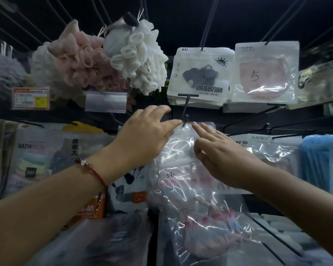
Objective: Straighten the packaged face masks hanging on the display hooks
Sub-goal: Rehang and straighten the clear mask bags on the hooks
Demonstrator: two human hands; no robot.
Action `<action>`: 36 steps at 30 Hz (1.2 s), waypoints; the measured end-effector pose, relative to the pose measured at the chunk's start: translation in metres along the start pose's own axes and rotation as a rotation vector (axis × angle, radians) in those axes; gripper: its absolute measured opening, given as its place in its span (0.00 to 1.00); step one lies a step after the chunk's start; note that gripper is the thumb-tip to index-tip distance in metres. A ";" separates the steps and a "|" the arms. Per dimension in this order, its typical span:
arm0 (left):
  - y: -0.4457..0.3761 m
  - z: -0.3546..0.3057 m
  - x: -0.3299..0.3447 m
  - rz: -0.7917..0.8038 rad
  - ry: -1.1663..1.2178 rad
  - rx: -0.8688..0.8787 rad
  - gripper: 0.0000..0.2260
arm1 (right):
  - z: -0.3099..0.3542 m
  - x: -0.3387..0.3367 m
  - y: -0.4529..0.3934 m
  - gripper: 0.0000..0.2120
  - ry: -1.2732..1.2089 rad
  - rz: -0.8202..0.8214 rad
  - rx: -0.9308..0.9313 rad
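Observation:
A clear plastic packet with pink masks (181, 175) hangs from a black display hook (185, 120) in the middle of the rack. My left hand (148, 135) reaches to the packet's top left corner, fingers extended and touching the plastic beside the hook tip. My right hand (217, 150) lies on the packet's upper right with fingers straight, fingertips near the hook. Above hang a white packet with a dark mask (198, 75) and a packet with a pink mask marked 5 (265, 73).
Pink and white bath puffs (104, 58) hang at upper left over an empty price holder (106, 101). More packets (273, 150) and a blue pack (319, 160) hang to the right. Bath goods packets (46, 156) fill the left. Black hook rods jut out around.

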State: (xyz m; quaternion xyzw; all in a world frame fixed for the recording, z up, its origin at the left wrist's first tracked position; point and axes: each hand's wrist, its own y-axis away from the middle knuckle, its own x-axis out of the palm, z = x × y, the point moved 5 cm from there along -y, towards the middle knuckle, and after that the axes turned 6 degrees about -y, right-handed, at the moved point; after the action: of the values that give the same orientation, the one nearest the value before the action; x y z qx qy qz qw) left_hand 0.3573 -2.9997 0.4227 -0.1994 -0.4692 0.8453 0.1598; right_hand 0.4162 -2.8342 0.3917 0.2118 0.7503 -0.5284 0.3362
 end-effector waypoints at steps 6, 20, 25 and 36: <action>0.022 -0.019 -0.015 0.155 0.304 -0.024 0.22 | 0.016 -0.005 0.004 0.07 -0.074 -0.043 -0.001; 0.036 -0.003 -0.024 0.011 0.635 -0.111 0.09 | 0.044 -0.007 0.038 0.24 0.114 -0.297 0.047; 0.016 0.000 -0.021 -0.074 0.586 -0.058 0.09 | 0.039 0.004 0.045 0.31 0.216 -0.214 0.072; -0.016 0.007 -0.019 -0.092 0.625 -0.002 0.10 | 0.019 0.005 0.029 0.34 0.249 -0.195 0.113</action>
State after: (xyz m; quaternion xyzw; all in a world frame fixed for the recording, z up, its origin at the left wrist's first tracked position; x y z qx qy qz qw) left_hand 0.3714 -3.0053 0.4428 -0.4283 -0.4069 0.7344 0.3340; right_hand 0.4380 -2.8423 0.3649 0.2206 0.7723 -0.5693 0.1753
